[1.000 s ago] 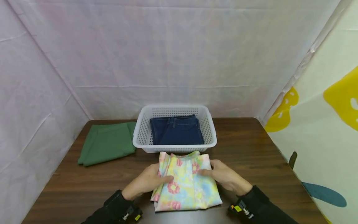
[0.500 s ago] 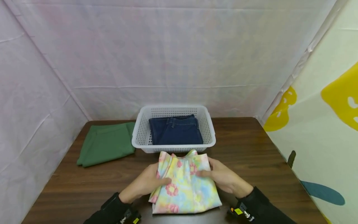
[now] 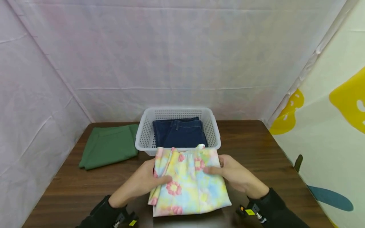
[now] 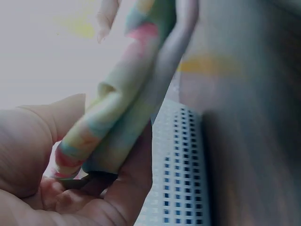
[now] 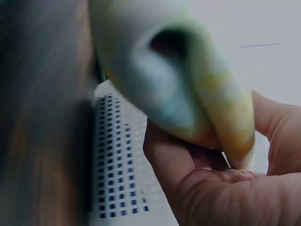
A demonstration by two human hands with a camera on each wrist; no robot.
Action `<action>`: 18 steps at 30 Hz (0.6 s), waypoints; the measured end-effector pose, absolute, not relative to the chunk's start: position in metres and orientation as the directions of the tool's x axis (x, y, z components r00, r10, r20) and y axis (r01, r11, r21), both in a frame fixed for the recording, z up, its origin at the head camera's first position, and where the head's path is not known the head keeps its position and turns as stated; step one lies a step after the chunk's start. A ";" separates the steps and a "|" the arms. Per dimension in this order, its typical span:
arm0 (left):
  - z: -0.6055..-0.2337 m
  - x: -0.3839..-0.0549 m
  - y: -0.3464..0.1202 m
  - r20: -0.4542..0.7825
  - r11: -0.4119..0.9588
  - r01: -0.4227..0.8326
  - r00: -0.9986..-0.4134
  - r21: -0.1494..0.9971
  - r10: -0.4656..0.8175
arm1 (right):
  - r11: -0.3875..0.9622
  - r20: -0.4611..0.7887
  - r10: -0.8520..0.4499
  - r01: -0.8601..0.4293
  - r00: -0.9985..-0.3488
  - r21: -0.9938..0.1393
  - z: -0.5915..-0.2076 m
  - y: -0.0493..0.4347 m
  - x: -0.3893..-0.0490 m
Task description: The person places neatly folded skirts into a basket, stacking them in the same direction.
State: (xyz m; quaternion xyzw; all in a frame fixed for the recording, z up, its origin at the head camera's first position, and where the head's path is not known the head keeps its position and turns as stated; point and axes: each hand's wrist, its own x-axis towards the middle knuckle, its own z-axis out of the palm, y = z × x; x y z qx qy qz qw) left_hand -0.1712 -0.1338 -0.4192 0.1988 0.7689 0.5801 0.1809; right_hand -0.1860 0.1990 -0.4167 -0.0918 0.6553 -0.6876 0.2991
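Note:
A folded flowered garment [image 3: 188,183], pastel yellow, blue and pink, is held up between both hands in front of the basket. My left hand [image 3: 144,177] grips its left side, thumb on top and fingers underneath. On the opposite side my right hand [image 3: 236,174] pinches it the same way. Both wrist views show the folded layers of the garment [image 4: 113,113] between thumb and fingers. The white perforated basket [image 3: 141,139] stands just behind, its front rim partly hidden by the cloth. Folded dark blue jeans [image 3: 182,133] lie inside it.
A folded green cloth [image 3: 109,145] lies on the brown wooden table [image 3: 256,152], left of the basket. Pale fabric walls [image 3: 176,47] rise behind the table and at both sides.
Both hands have lifted the flowered garment off the tabletop and moved it toward the basket, so its far edge now overlaps the front rim in view. The jeans and green cloth stay put.

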 end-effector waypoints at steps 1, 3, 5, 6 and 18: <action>-0.416 -0.172 -0.135 -0.045 0.255 0.104 -0.854 0.961 0.518 | 0.031 -0.265 -0.534 0.295 -0.803 -0.955 -0.414 0.199 -0.187; -0.410 -0.172 -0.136 -0.040 0.261 0.117 -0.849 0.958 0.527 | 0.016 -0.267 -0.544 0.308 -0.795 -0.951 -0.408 0.199 -0.189; -0.404 -0.172 -0.136 -0.037 0.266 0.126 -0.846 0.956 0.532 | 0.003 -0.270 -0.559 0.324 -0.784 -0.946 -0.404 0.198 -0.190; -0.401 -0.172 -0.137 -0.032 0.267 0.134 -0.844 0.954 0.535 | -0.003 -0.273 -0.566 0.333 -0.778 -0.943 -0.401 0.198 -0.191; -0.379 -0.201 -0.142 0.031 0.312 0.211 -0.868 0.926 0.495 | 0.004 -0.250 -0.537 0.294 -0.806 -0.956 -0.370 0.200 -0.219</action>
